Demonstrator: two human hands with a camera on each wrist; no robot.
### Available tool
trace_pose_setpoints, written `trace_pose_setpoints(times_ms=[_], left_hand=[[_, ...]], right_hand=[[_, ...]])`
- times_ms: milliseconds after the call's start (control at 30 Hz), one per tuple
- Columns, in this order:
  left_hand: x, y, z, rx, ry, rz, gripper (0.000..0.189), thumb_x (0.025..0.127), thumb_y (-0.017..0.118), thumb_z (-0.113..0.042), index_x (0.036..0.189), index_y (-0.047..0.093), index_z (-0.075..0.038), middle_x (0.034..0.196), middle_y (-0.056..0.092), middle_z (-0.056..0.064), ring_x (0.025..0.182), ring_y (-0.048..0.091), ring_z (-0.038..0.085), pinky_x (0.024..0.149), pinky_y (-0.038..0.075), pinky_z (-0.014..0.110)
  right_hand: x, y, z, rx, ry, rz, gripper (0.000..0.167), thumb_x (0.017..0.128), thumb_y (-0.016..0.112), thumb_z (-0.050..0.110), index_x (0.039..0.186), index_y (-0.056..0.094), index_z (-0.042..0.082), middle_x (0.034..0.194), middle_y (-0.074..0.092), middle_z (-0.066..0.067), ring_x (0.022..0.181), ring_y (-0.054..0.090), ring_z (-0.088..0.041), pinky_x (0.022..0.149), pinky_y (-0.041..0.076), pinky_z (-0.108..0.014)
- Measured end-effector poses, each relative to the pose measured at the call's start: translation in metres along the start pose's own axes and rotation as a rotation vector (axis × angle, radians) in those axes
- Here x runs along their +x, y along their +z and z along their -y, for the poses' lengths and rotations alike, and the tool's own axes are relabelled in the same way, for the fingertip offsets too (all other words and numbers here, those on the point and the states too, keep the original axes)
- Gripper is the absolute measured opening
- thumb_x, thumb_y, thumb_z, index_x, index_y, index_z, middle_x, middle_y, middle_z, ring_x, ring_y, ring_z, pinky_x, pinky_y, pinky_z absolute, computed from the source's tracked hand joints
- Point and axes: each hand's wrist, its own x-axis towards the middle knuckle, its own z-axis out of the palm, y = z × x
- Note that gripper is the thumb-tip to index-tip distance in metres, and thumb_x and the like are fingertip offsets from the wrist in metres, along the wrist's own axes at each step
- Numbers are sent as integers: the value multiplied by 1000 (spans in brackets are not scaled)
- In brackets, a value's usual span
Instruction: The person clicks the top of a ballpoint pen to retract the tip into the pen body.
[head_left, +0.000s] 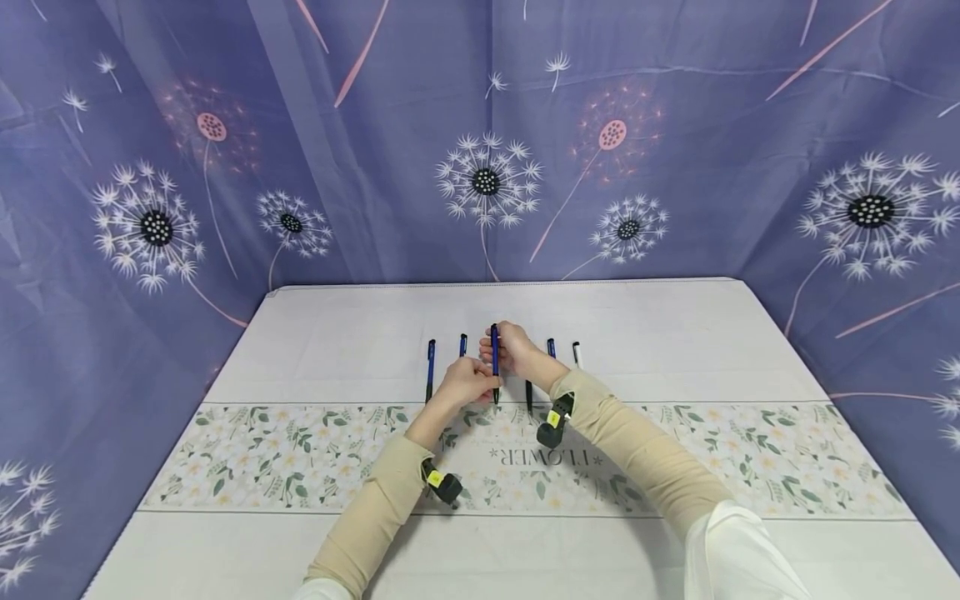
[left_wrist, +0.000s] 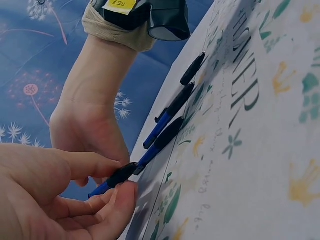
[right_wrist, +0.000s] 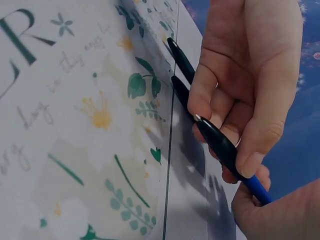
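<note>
A blue pen [head_left: 495,358] with a black grip is held between both hands, above the white cloth. My left hand [head_left: 468,382] pinches its black grip between thumb and fingers; the pen's tip [right_wrist: 198,118] shows in the right wrist view. At the clip end, my right hand [head_left: 514,347] holds the blue barrel [right_wrist: 258,190] with thumb and fingers. Left of the hands lie a blue pen [head_left: 431,371] and another [head_left: 462,343], partly hidden by the left hand. A black-gripped pen [head_left: 528,397] lies below the right hand, its upper part covered.
Beyond the right wrist lie a blue pen [head_left: 551,347], partly hidden by the arm, and a white pen [head_left: 577,353] with a black end. A flowered band [head_left: 285,454] with lettering crosses the tablecloth [head_left: 337,325]. A purple dandelion-print curtain [head_left: 390,167] surrounds the table.
</note>
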Motion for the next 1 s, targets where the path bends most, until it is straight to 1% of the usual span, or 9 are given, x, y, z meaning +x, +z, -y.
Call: trace_pose_setpoints(times_ms=[133,233,333,467,600,733,867,1000], left_hand=[[1,0,-1,-50,-14,12,20,88,68,-9,101,65,6,86,67,13,67,69,16,66,61,28],[0,0,-2,-85,-20,20,20,88,67,-8,102,62,6,92,67,16,74,71,22,69,61,29],[0,0,-2,-128,-26,32,21,89,67,-7,104,60,6,97,68,18,80,71,25,71,62,30],[0,1,-2,-183,-24,52,23,89,66,-5,108,59,6,102,68,20,82,70,22,73,61,32],[0,1,1,-216,-5,74,23,90,64,-3,109,60,8,101,69,22,79,70,19,74,61,32],[2,2,3,-222,9,99,21,91,62,-2,108,61,10,99,70,22,77,70,18,74,61,33],[2,3,3,-228,15,116,19,92,60,-2,106,61,10,96,70,18,77,69,17,74,61,33],[4,3,3,-277,22,144,15,93,57,-1,103,59,9,91,69,14,75,69,15,77,61,34]], right_hand=[[2,0,1,76,13,24,43,104,24,19,134,40,-6,73,53,-2,60,51,-10,56,47,-17],[3,0,2,107,21,43,41,105,21,22,129,43,-4,69,50,0,57,46,-9,53,42,-17],[4,0,3,128,31,44,37,105,21,24,115,48,-1,68,47,1,56,41,-8,52,37,-16],[4,0,3,161,46,47,34,105,22,25,97,48,5,67,45,2,55,37,-8,50,32,-16],[4,0,3,176,66,64,35,106,21,26,91,47,7,67,45,2,55,36,-7,49,31,-16],[4,1,4,209,100,85,41,106,19,33,86,46,9,64,43,4,53,33,-6,47,28,-16],[3,2,6,243,131,107,47,106,19,43,79,43,12,61,39,6,49,28,-5,45,24,-15],[2,3,9,253,140,119,51,105,19,49,72,40,14,58,36,7,46,26,-4,43,22,-15]])
